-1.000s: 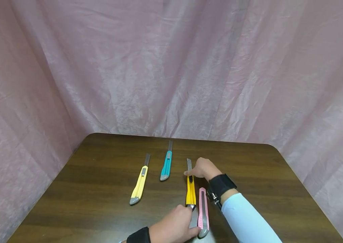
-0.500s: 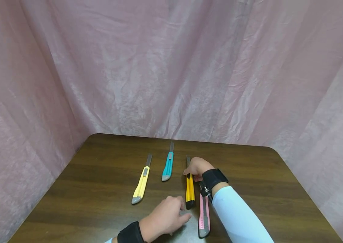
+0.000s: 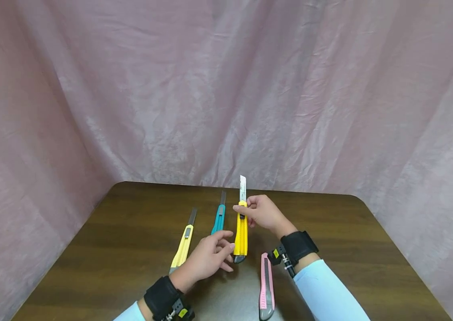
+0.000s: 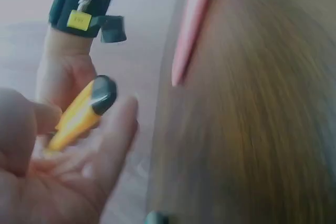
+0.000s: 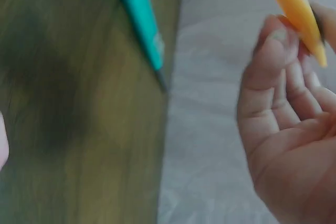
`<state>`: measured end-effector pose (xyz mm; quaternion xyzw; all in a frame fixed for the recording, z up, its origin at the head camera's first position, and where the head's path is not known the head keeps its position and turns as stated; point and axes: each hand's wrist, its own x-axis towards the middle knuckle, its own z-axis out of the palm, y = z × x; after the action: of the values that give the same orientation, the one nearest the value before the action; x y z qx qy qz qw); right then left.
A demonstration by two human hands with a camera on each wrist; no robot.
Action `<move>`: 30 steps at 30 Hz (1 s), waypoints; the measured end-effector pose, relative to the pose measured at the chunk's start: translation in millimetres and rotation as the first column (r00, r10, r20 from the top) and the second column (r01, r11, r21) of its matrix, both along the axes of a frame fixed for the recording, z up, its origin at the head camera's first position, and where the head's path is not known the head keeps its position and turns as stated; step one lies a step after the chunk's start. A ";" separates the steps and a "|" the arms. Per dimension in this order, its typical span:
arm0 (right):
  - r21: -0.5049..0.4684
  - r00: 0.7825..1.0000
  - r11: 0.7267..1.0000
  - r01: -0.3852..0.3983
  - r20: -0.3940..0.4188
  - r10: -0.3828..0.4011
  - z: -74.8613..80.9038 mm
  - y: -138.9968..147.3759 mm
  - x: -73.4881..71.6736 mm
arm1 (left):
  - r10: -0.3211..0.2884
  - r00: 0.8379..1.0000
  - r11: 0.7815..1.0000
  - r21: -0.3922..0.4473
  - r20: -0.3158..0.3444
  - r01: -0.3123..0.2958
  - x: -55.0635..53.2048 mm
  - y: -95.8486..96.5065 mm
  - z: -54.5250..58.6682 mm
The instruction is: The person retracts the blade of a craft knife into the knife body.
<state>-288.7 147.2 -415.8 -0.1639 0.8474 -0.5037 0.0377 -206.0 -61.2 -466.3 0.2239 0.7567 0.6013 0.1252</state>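
An orange-yellow utility knife [image 3: 241, 229] is raised over the table, its long blade extended and pointing up and away. My right hand [image 3: 265, 213] pinches it by the front of the handle, thumb and fingertips close to the slider; the right wrist view shows the curled fingers [image 5: 273, 51] against its side. Just left of the knife's dark butt end, my left hand [image 3: 210, 252] has its fingers loosely spread around nothing. From the left wrist, the knife's butt [image 4: 104, 94] appears between that hand's thumb and fingers, slightly blurred.
A pale yellow utility knife [image 3: 183, 245] and a teal one [image 3: 219, 218] lie to the left with blades out, partly covered by my left hand and arm. A pink utility knife [image 3: 266, 285] lies near my right wrist. Pink curtains [image 3: 226, 89] hang behind the brown table [image 3: 130, 249].
My right hand has lifted the orange-yellow knife off the table and moved it slightly left. My left hand let go of its butt end, drew back, then moved up beside it.
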 end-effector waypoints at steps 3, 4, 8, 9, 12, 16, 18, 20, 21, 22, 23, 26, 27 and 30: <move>-0.081 0.995 0.996 -0.022 -0.101 0.013 6.0 -8.5 12.5 | -0.075 0.993 0.983 0.174 0.092 0.058 2.6 0.4 0.7; -0.116 0.990 0.993 -0.018 -0.138 0.002 7.7 -11.5 17.0 | -0.090 0.991 0.975 0.213 0.096 0.068 4.1 0.8 1.3; -0.269 0.970 0.963 0.006 -0.231 -0.071 16.3 -20.8 36.8 | -0.084 0.996 0.958 0.276 0.030 0.072 12.0 3.5 9.4; -0.292 0.964 0.956 0.006 -0.252 -0.083 20.2 -22.8 43.2 | -0.073 0.997 0.959 0.273 -0.006 0.071 14.1 4.4 12.6; -0.335 0.948 0.942 0.019 -0.293 -0.123 30.4 -26.4 59.0 | -0.053 0.990 0.962 0.259 -0.128 0.085 19.5 7.7 23.2; -0.369 0.918 0.925 0.092 -0.329 -0.223 37.2 -28.3 73.9 | -0.055 0.972 0.959 0.257 -0.229 0.115 21.6 12.1 29.8; -0.391 0.897 0.909 0.142 -0.337 -0.285 36.2 -29.5 78.7 | -0.065 0.973 0.956 0.265 -0.220 0.123 20.2 12.5 28.5; -0.414 0.870 0.892 0.183 -0.354 -0.343 33.5 -30.6 82.0 | -0.081 0.979 0.950 0.282 -0.188 0.133 17.3 12.7 24.2; -0.426 0.857 0.883 0.197 -0.363 -0.366 31.9 -31.2 83.1 | -0.092 0.981 0.947 0.291 -0.169 0.139 15.6 12.6 21.6; -0.437 0.846 0.876 0.206 -0.371 -0.384 30.5 -31.8 83.9 | -0.102 0.984 0.944 0.299 -0.149 0.143 13.5 12.6 18.8; -0.447 0.836 0.869 0.211 -0.378 -0.397 29.4 -32.4 83.9 | -0.110 0.985 0.940 0.307 -0.131 0.146 11.3 12.6 16.1; -0.464 0.820 0.860 0.212 -0.394 -0.415 26.4 -33.6 82.0 | -0.129 0.986 0.931 0.328 -0.110 0.158 6.2 12.4 10.4; -0.466 0.823 0.861 0.205 -0.394 -0.410 25.9 -33.7 80.9 | -0.128 0.985 0.931 0.329 -0.111 0.158 5.4 12.2 9.7; -0.464 0.850 0.870 0.169 -0.378 -0.367 24.5 -34.4 78.1 | -0.119 0.985 0.930 0.333 -0.125 0.155 4.8 11.2 8.4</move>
<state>-210.6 112.8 -391.3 -0.1586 0.7205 -0.6190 -0.2693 -201.1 -50.0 -457.9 0.3249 0.6289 0.7009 0.0872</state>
